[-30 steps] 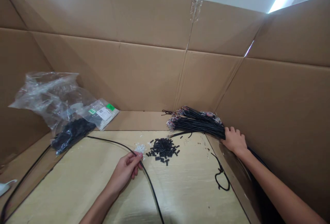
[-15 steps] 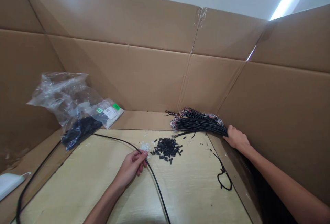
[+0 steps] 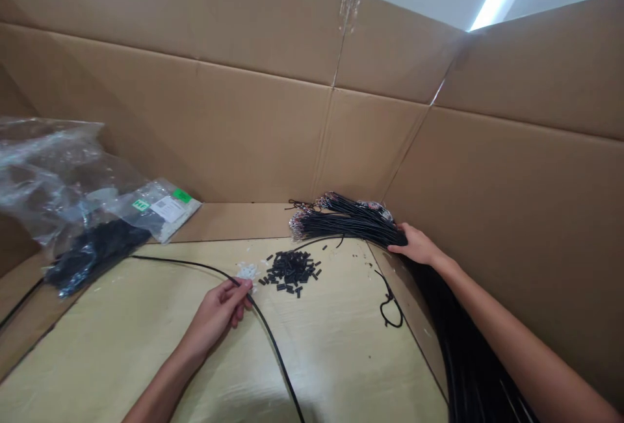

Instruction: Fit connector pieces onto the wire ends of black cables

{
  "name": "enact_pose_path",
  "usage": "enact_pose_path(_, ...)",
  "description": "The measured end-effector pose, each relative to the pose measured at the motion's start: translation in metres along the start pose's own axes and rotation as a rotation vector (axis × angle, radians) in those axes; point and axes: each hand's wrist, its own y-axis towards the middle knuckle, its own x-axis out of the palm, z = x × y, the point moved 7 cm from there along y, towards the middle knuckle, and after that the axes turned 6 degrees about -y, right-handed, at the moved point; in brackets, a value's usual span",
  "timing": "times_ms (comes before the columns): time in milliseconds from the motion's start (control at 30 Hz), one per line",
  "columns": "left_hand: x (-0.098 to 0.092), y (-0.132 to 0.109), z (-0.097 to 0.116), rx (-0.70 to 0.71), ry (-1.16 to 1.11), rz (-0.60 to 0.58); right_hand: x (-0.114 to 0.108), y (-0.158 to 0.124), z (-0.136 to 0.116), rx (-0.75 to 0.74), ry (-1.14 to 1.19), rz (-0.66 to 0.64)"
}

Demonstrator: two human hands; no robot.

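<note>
My left hand (image 3: 217, 310) rests on the wooden table (image 3: 146, 338) with its fingers pinched around a long black cable (image 3: 267, 338), close to a small heap of white parts (image 3: 246, 271). Just right of that lies a pile of short black tube pieces (image 3: 289, 271). My right hand (image 3: 418, 245) reaches to the back right and grips a thick bundle of black wires (image 3: 351, 223) that lies along the cardboard wall, its stripped ends pointing left.
Tall cardboard walls (image 3: 253, 130) enclose the table on three sides. Clear plastic bags (image 3: 73, 189) with black parts (image 3: 97, 251) and a labelled packet (image 3: 166, 207) lie at the left. A loose knotted black wire (image 3: 389, 303) lies near the right edge.
The view has swung right, so everything sits further left in the picture. My right hand has slid slightly along the wire bundle and closed on it. My left hand keeps its hold on the cable.
</note>
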Motion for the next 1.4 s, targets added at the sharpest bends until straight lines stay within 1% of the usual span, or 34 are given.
enact_pose_path(100,0.002,-0.003,0.006,0.005,0.026,0.003,0.006,-0.024,0.021,0.102,-0.022,0.002)
enact_pose_path(167,0.003,-0.004,0.008,0.012,0.036,0.007,0.012,-0.04,0.025,0.141,-0.053,0.005)
enact_pose_path(233,0.004,-0.004,0.008,0.012,0.039,0.01,0.016,-0.053,0.021,0.167,-0.102,0.041)
enact_pose_path(367,0.005,-0.002,0.007,0.002,0.049,0.014,0.02,-0.066,0.0,0.204,-0.181,0.105)
enact_pose_path(500,0.005,-0.002,0.006,0.007,0.058,0.014,0.022,-0.073,-0.014,0.205,-0.2,0.105)
enact_pose_path(600,0.004,-0.003,0.006,0.007,0.069,0.017,0.024,-0.071,-0.013,0.198,-0.166,0.061)
enact_pose_path(667,0.004,-0.003,0.007,0.006,0.08,0.022,0.025,-0.065,-0.008,0.199,-0.12,0.013)
enact_pose_path(867,0.004,-0.004,0.008,0.014,0.094,0.025,0.025,-0.029,0.015,0.213,0.059,-0.188)
enact_pose_path(933,0.004,-0.004,0.007,0.014,0.096,0.019,0.024,-0.019,0.019,0.196,0.144,-0.255)
enact_pose_path(1000,0.003,-0.004,0.006,0.015,0.096,0.013,0.022,-0.015,0.021,0.185,0.246,-0.294)
enact_pose_path(1100,0.001,-0.004,0.005,0.02,0.094,0.01,0.019,-0.016,0.022,0.2,0.389,-0.323)
enact_pose_path(1233,0.003,-0.004,0.006,0.024,0.085,0.004,0.011,-0.022,0.022,0.262,0.499,-0.363)
enact_pose_path(1400,0.004,-0.004,0.007,0.03,0.049,-0.005,-0.01,-0.027,0.018,0.295,0.592,-0.388)
